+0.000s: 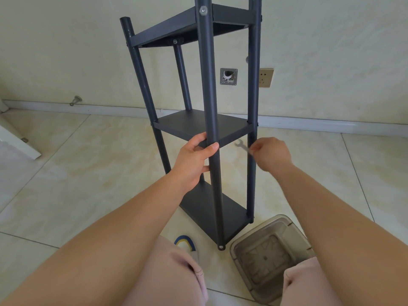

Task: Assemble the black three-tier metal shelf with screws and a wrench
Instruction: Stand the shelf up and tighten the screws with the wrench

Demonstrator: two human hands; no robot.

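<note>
While standing upright on the tiled floor (66, 173), black shelf (207, 127) close to wall. Left hand (194, 160): fingers curled around front post at middle tier, thumb across post. Right hand (272, 154): fingers pinched together on blurred wrench (241, 145), beside right post. Near shelf foot, clear plastic bin (271, 257) and slipper (186, 244). Behind, wall socket (266, 77).

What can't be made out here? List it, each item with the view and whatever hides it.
- Shelf top: head view, cut off by the upper edge.
- Wrench: head view, motion-blurred; its handle is hidden in the right hand.
- Screw at the middle tier's near corner: head view, covered by the left hand gripping the front post.
- Plastic bin: head view, partly behind the right arm and knee.
</note>
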